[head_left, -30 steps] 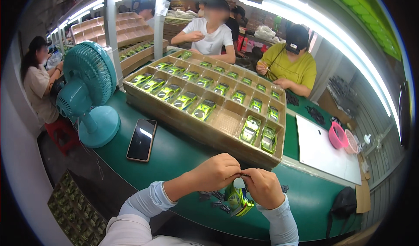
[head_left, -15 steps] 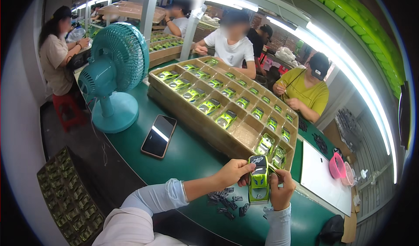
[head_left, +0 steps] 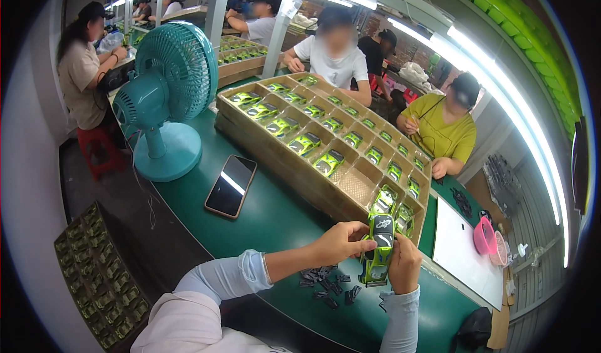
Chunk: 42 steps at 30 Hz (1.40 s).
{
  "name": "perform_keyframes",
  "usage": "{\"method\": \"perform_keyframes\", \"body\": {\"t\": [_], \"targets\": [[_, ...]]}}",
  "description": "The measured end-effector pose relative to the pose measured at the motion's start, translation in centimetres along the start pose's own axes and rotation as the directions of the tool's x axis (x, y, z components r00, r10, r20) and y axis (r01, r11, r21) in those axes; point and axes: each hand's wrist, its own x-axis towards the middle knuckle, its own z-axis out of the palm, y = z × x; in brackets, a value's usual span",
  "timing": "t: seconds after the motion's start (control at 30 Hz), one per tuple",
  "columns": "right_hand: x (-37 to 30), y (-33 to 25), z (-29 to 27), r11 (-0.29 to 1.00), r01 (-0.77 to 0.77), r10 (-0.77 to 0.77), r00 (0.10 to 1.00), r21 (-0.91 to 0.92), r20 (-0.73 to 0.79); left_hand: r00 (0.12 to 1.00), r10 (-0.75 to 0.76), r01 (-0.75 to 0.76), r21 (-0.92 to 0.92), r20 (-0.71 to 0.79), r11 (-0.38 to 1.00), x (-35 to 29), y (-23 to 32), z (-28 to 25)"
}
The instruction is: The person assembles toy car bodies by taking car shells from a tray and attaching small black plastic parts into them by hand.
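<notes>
A green toy car (head_left: 378, 258) with a black hood bearing a pale graphic is held over the table beside the near corner of a compartmented box (head_left: 291, 176). My left hand (head_left: 348, 243) grips its left side, thumb near the hood. On its other side my right hand (head_left: 405, 260) is closed against the car; its fingertips are partly hidden behind the body. Several small black plastic parts (head_left: 327, 285) lie loose on the green tabletop just below my hands. Similar green toy cars (head_left: 328, 163) sit in the box's compartments, and one compartment (head_left: 357, 183) close by holds none.
A phone (head_left: 231, 186) lies left of the box, with a teal fan (head_left: 164, 102) behind it. A white board (head_left: 466, 253) and pink baskets (head_left: 484, 236) are at the right. Another box of cars (head_left: 100, 278) stands low at left. Several people sit around the tables.
The toy car has tilted and shifted slightly up and right between my hands. My right hand has moved up along its side. The view has shifted a little.
</notes>
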Motion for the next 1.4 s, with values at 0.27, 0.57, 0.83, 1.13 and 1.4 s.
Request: {"method": "perform_keyframes", "body": {"t": [0.27,0.57,0.83,1.13,1.4], "targets": [[0.2,1.2,0.7,0.995,-0.075,0.064,0.983,-0.06,-0.172,0.975,0.181,-0.186,-0.026,-0.127,0.982,0.4,0.0,-0.6],[0.3,-0.3,0.0,0.998,-0.061,0.063,0.993,0.027,-0.101,0.755,0.656,-0.471,0.691,-0.005,0.548,0.9,0.2,-0.9],[0.4,-1.7,-0.1,0.964,-0.12,0.13,0.991,0.238,-0.024,0.627,0.776,-0.46,0.836,0.067,0.299,0.9,0.2,-1.8],[0.3,-0.8,0.8,0.99,-0.002,0.018,0.994,0.139,-0.111,0.604,0.789,-0.472,0.847,0.11,0.243,0.9,0.1,-1.5],[-0.1,-0.1,1.7,0.98,-0.079,0.101,0.988,0.181,-0.114,0.642,0.755,-0.452,0.861,0.133,0.233,0.3,-0.3,-1.2]]}}
